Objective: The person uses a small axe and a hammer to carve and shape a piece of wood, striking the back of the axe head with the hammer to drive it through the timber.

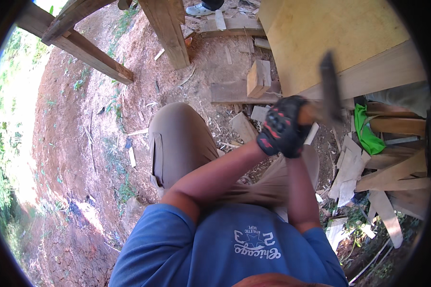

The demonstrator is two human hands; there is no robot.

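Both my hands wear black gloves, the left with red marks on its knuckles. My left hand [275, 125] is wrapped round the short wooden handle of a tool [329, 88] with a long dark head, blurred by motion; its exact kind cannot be told. Close against it, my right hand [293, 149] is mostly hidden behind the left, and its fingers do not show. The tool's head is in front of the pale edge of a large yellowish wooden slab [321, 33]. Whether it touches the wood cannot be told.
A small wood block [259, 79] stands on a flat plank [227, 93] beyond my knees. Timber legs [165, 33] rise at the far left. Offcuts [349, 167] and a green cloth [367, 131] lie at the right. Another person's shoe [203, 9] shows at the far edge.
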